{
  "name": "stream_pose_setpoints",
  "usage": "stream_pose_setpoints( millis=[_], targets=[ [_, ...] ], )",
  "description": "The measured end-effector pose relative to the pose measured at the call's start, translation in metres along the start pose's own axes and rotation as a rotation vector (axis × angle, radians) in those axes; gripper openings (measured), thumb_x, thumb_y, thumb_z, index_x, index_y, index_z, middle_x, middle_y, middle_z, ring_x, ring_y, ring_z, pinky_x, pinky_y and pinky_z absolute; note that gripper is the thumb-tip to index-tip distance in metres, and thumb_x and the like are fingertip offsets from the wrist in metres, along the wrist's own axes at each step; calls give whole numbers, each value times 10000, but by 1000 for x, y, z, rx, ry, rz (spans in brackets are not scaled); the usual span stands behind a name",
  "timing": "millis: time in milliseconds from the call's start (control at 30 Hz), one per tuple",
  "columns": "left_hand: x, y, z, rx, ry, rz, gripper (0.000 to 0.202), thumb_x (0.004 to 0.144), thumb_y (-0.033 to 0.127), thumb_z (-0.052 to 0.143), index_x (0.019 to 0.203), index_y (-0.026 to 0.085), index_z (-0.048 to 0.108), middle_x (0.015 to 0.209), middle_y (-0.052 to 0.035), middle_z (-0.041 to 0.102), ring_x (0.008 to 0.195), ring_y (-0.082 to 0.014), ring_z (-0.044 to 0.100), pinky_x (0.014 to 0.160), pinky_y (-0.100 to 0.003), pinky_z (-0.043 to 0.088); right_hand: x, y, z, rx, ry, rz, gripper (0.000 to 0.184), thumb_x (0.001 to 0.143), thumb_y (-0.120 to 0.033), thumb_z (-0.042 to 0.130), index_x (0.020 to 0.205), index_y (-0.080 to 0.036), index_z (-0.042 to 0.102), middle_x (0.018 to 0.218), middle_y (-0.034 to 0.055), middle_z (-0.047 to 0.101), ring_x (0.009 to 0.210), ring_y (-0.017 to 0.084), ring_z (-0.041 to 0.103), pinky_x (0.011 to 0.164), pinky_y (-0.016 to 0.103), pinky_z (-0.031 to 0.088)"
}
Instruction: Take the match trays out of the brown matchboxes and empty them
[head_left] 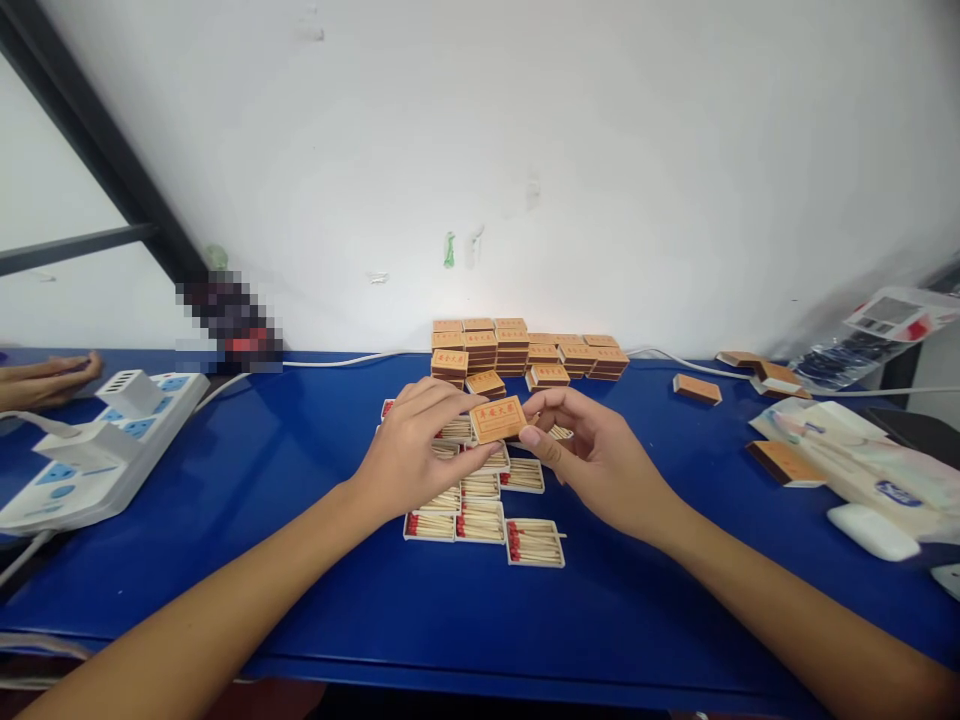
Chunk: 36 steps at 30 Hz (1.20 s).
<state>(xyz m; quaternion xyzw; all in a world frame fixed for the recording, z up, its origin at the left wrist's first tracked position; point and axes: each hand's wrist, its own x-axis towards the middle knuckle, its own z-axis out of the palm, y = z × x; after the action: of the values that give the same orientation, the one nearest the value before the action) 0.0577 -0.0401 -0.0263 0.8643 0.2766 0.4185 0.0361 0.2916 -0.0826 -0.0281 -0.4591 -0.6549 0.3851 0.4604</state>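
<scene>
Between my two hands is an orange matchbox with red lettering, raised over the table. My left hand grips its left side, thumb below and fingers above. At its right end, the curled fingers and thumb of my right hand are closed, touching or very near the box; what they pinch there is hard to make out. Below lie several open white trays full of red-tipped matches, partly covered by my hands. One match tray sits at the front right of the group, a single matchstick poking out.
Stacked matchboxes stand against the white wall, with loose sleeves farther right. A power strip with plugs occupies the left. On the right are a tissue pack, a white case and a plastic bag. White cables run behind.
</scene>
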Motion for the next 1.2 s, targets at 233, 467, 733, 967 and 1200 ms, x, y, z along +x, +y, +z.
stream_pose_setpoints(
  millis=[233, 467, 733, 967, 1200],
  targets=[
    [-5, -1, 6, 34, -18, 35, 451, 943, 493, 812, 1311, 247, 725, 1046, -59, 812, 1021, -258, 733, 924, -461, 571, -1, -1, 0, 48, -14, 66, 424, 903, -678, 732, 898, -256, 689, 755, -2, 646, 533, 135, 498, 473, 291, 427],
    [-7, -3, 4, 116, 48, -53, 607, 921, 560, 814, 1427, 283, 628, 1177, -65, 813, 1107, -282, 754, 1004, -487, 579, 6, -1, -16, 33, 95, 89, 492, 848, -730, 756, 791, -252, 657, 642, -15, 606, 481, 133, 485, 445, 288, 409],
    [-4, -3, -1, 146, 88, -153, 449, 921, 587, 803, 1162, 241, 648, 1135, -44, 801, 1037, -255, 772, 969, -430, 595, 47, 43, -108, -270, 495, 221, 418, 757, -613, 863, 815, -243, 677, 776, 74, 768, 520, 159, 552, 505, 316, 444],
    [-5, -2, 0, 136, 64, -127, 407, 945, 562, 788, 1151, 239, 652, 1093, -35, 794, 1036, -248, 749, 960, -431, 595, 54, 84, -116, -574, 351, 283, 337, 898, -560, 720, 827, -232, 688, 857, 107, 806, 798, 270, 729, 710, 380, 517],
    [-7, -5, 2, 147, 64, -95, 415, 944, 551, 791, 1159, 226, 649, 1093, -46, 785, 1020, -250, 732, 908, -423, 596, 52, 87, -109, -807, 297, 242, 361, 817, -566, 779, 926, -228, 717, 923, 76, 796, 824, 264, 709, 690, 367, 487]
  ],
)
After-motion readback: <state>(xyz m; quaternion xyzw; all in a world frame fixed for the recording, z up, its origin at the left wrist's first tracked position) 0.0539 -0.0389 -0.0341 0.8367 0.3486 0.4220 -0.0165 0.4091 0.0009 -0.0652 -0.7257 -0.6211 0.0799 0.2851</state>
